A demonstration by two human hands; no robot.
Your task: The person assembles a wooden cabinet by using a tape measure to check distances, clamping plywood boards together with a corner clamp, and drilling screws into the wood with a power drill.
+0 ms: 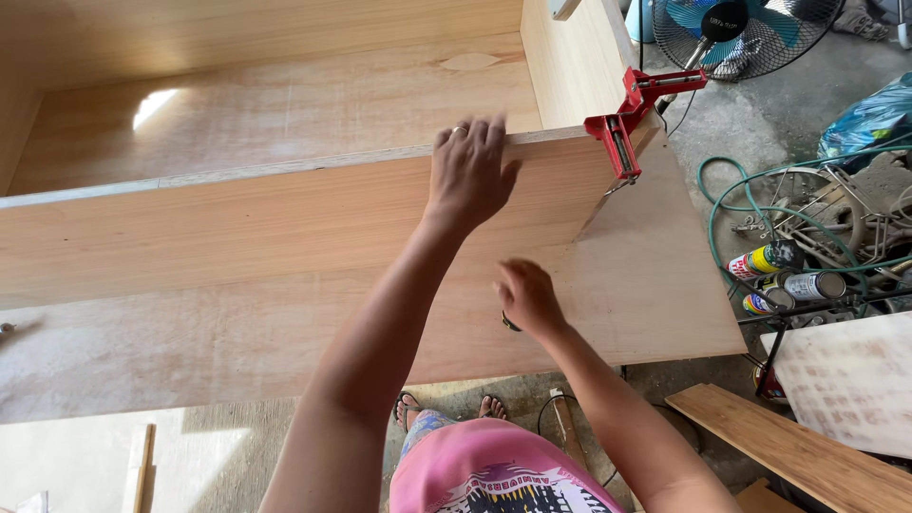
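Note:
My left hand (467, 171) grips the top edge of an upright plywood panel (237, 228) that forms the front of a large wooden box. A ring shows on one finger. My right hand (528, 299) is lower, against the panel's face, closed around a small dark object (510, 324) that is mostly hidden. A red corner clamp (629, 119) holds the panel to the side panel (570, 57) at the right corner. Below lies a flat plywood sheet (655, 275).
Spray cans (779, 275) lie on a black metal rack at the right, with a green hose (722, 204) and a blue plastic bag (869, 119). A fan (736, 28) stands at the top right. A wooden plank (798, 456) lies at the lower right. My feet in sandals (446, 410) stand on concrete.

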